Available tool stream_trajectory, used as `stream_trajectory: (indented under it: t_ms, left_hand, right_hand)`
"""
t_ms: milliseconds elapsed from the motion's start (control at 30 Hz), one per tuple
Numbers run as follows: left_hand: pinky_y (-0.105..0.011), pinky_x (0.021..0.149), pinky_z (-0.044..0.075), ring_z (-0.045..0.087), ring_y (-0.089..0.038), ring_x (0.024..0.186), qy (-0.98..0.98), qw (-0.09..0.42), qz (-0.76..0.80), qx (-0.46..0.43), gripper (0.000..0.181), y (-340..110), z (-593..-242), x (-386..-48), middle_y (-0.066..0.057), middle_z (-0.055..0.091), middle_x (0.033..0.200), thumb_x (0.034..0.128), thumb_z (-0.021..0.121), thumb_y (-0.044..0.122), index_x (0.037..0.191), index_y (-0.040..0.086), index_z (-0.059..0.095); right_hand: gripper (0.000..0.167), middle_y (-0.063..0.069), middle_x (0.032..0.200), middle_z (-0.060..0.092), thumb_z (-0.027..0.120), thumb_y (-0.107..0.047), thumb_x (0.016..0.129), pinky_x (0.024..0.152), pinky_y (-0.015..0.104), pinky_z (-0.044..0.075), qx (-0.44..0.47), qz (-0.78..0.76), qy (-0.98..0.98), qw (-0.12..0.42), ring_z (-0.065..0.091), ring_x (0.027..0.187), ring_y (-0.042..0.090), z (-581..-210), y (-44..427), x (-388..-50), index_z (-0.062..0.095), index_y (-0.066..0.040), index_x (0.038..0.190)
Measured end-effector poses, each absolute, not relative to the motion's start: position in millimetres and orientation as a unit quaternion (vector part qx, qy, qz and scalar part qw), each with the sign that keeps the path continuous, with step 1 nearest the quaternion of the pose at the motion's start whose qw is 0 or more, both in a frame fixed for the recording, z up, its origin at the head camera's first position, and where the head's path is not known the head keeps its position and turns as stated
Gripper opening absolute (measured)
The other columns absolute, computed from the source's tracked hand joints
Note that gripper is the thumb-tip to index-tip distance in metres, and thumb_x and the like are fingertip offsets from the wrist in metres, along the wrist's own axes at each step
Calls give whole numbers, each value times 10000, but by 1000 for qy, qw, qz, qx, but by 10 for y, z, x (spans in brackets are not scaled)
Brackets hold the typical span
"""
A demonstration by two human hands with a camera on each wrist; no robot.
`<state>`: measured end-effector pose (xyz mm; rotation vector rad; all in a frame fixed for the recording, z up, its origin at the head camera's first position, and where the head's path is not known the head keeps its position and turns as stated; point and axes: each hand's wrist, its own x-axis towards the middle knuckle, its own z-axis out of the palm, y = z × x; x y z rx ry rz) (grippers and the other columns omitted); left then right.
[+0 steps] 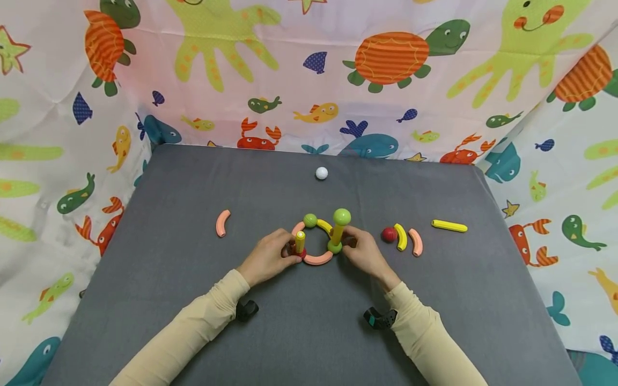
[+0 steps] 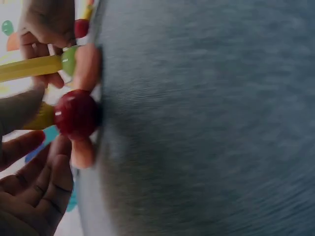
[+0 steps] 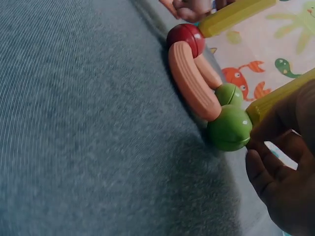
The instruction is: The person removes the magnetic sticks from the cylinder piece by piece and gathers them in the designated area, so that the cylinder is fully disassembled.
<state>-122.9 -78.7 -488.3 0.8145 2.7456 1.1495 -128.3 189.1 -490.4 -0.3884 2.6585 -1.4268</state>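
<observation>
On the grey table, a ring joins curved salmon pieces (image 1: 318,259), a curved yellow piece (image 1: 325,226) and balls. My left hand (image 1: 267,256) is at the ring's left side, its thumb and fingers about the short yellow stick (image 1: 300,242) that stands on a red ball (image 2: 76,114). Across from it, my right hand (image 1: 364,252) pinches the lower part of another upright yellow stick (image 1: 337,234). That stick rises from a green ball (image 3: 230,128) and carries a lighter green ball (image 1: 342,216) on top. A further green ball (image 1: 310,220) forms the ring's far side.
Right of the ring lie a loose red ball (image 1: 388,234), a yellow curved piece (image 1: 401,237), a salmon curved piece (image 1: 416,242) and a yellow stick (image 1: 449,225). Another salmon piece (image 1: 222,223) lies left. A white ball (image 1: 321,173) sits near the back edge, before a patterned curtain (image 1: 289,64).
</observation>
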Motion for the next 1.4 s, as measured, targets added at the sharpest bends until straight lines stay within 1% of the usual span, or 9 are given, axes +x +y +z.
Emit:
stream_trajectory:
  t_ms: [333, 500, 700, 800, 933, 1067, 1167, 1267, 1400]
  left_hand:
    - [-222, 644, 455, 554, -100, 725, 907, 16, 353, 228, 172, -776, -4990, -1339, -46, 647, 892, 847, 766, 155, 999, 98, 710]
    - [-265, 646, 472, 577, -113, 719, 919, 10, 340, 200, 130, -765, -4969, -1483, -35, 663, 855, 873, 738, 151, 982, 83, 715]
    - [-346, 706, 519, 635, -180, 783, 923, 14, 337, 187, 171, -740, -4952, -1606, -74, 694, 910, 898, 712, 167, 1028, 57, 709]
    - [-335, 692, 509, 617, -168, 762, 926, 16, 330, 184, 185, -751, -4911, -1574, -71, 685, 898, 910, 696, 166, 1049, 45, 706]
    - [-279, 621, 467, 558, -117, 684, 923, 6, 332, 195, 146, -770, -4766, -1404, -36, 642, 826, 927, 650, 120, 1036, 42, 707]
    - [-222, 615, 460, 551, -83, 699, 895, 22, 376, 239, 187, -726, -4583, -1217, -42, 637, 880, 919, 624, 91, 1091, 45, 683]
    - [-193, 648, 476, 563, -69, 733, 874, 48, 405, 266, 254, -667, -4488, -1133, -50, 634, 982, 899, 661, 102, 1150, 60, 650]
    - [-188, 658, 486, 564, -55, 734, 863, 61, 416, 279, 297, -618, -4447, -1100, -42, 622, 1038, 886, 711, 138, 1168, 80, 639]
    - [-187, 645, 487, 559, -51, 724, 855, 64, 428, 287, 278, -549, -4437, -1100, -52, 616, 1005, 882, 736, 189, 1132, 102, 650]
  right_hand:
    - [239, 45, 1013, 688, 763, -111, 838, 719, 229, 514, -162, -456, 872, 72, 628, 833, 141, -4955, 1935, -1170, 715, -122, 1072]
    - [200, 18, 877, 672, 813, -166, 800, 648, 218, 521, -178, -439, 880, 20, 615, 739, 74, -4975, 1760, -1008, 716, -135, 973]
    - [176, 30, 839, 683, 824, -164, 788, 636, 271, 554, -195, -405, 892, -48, 649, 718, 111, -4990, 1456, -869, 710, -111, 911]
    - [183, 37, 856, 685, 823, -167, 789, 644, 278, 559, -193, -397, 896, -47, 662, 728, 131, -4965, 1412, -845, 709, -108, 920]
    - [218, 82, 905, 677, 776, -102, 811, 665, 263, 562, -177, -406, 897, -9, 664, 750, 140, -4809, 1541, -858, 692, -89, 1012]
    - [522, 91, 1082, 646, 682, -16, 810, 694, 283, 551, -166, -430, 887, 13, 631, 802, 124, -4506, 1739, -894, 583, -112, 1314]
    - [660, 82, 1212, 613, 700, -35, 832, 713, 314, 551, -194, -445, 874, 13, 622, 831, 147, -4292, 1807, -917, 474, -155, 1441]
    - [551, 69, 1203, 629, 751, -106, 849, 715, 301, 547, -242, -443, 863, -3, 624, 826, 175, -4161, 1774, -949, 555, -159, 1361]
    - [389, 35, 1129, 655, 772, -122, 841, 713, 274, 522, -279, -419, 863, -42, 602, 830, 162, -4102, 1656, -961, 662, -127, 1214]
